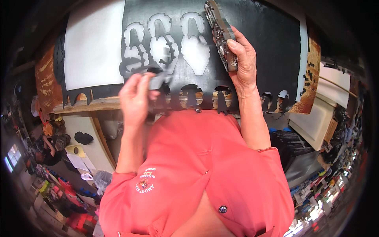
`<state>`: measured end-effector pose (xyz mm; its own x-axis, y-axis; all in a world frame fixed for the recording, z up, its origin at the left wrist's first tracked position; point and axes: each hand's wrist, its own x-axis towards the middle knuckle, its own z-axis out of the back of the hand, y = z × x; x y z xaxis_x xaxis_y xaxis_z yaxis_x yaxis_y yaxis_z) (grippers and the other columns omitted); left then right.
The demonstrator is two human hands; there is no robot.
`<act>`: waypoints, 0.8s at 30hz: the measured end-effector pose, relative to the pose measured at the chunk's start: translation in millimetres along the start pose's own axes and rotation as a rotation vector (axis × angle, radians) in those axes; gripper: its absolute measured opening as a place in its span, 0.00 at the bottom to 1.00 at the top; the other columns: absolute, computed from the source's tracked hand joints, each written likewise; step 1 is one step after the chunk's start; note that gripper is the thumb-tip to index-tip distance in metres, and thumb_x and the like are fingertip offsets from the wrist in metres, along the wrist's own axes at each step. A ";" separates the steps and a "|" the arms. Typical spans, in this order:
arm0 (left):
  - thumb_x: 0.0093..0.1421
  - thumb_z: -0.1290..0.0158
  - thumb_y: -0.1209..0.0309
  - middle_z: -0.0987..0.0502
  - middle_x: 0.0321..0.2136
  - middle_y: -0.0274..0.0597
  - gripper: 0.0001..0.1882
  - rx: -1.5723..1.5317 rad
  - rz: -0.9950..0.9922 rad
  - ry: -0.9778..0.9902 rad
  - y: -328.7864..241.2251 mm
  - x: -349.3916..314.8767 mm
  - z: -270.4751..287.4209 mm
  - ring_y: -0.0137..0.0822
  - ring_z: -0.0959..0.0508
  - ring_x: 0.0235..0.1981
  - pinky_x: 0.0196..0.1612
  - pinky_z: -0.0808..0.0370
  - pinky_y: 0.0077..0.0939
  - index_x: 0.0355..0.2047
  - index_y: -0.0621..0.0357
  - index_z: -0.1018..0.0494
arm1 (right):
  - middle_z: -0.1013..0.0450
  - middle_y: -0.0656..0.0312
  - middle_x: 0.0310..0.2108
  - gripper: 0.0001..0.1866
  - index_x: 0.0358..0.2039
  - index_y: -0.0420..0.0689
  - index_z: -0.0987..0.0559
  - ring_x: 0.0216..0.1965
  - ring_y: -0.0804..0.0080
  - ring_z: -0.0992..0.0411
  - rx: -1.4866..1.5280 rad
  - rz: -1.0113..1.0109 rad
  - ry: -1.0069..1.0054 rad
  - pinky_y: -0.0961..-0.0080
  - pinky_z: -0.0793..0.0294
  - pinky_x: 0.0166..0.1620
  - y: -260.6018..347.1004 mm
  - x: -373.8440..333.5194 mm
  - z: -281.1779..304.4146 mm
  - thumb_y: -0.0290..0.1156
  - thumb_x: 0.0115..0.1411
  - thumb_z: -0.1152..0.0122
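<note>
while the black sheet (252,51) lies spread over the table (98,103), the right hand (241,59) is clamped on a metal cutting die (221,33), a long shoe-sole-shaped frame standing on edge on the sheet, right of a row of sole-shaped holes. the thumb lies along the near end of the die and the fingers wrap its right side. three such cut-outs (193,41) sit side by side in the far middle of the sheet, showing a white board (92,43) underneath. the left hand (136,96) is nearer and to the left, pinching a small dark cut piece (158,79) between thumb and fingertips just above the near edge of the sheet; the piece is blurred and its shape is hard to tell. along that near edge the sheet has a row of smaller notched holes (191,93). the table's wooden edge runs left of the hand. the person's red shirt (197,170) fills the near middle. to the right a stack of pale boards (316,122) lies well apart, and to the near left cluttered goods sit low beside the table.
</note>
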<state>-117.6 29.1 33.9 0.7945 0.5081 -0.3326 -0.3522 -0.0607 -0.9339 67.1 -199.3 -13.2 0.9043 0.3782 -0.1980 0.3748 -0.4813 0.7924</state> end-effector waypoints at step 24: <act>0.76 0.50 0.74 0.19 0.38 0.40 0.16 -0.465 0.000 0.302 4.9 3.9 -10.6 0.32 0.18 0.39 0.47 0.20 0.26 0.61 0.64 0.26 | 0.20 0.53 0.39 0.20 0.50 0.34 0.17 0.36 0.64 0.19 -0.892 0.388 0.380 0.70 0.19 0.39 -9.3 -26.8 -73.7 0.30 0.60 0.25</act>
<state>-111.0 21.6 26.6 0.9254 0.2430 -0.2909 -0.1507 -0.4685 -0.8705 24.3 -146.6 27.3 0.7483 0.6209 0.2334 -0.3549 0.0775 0.9317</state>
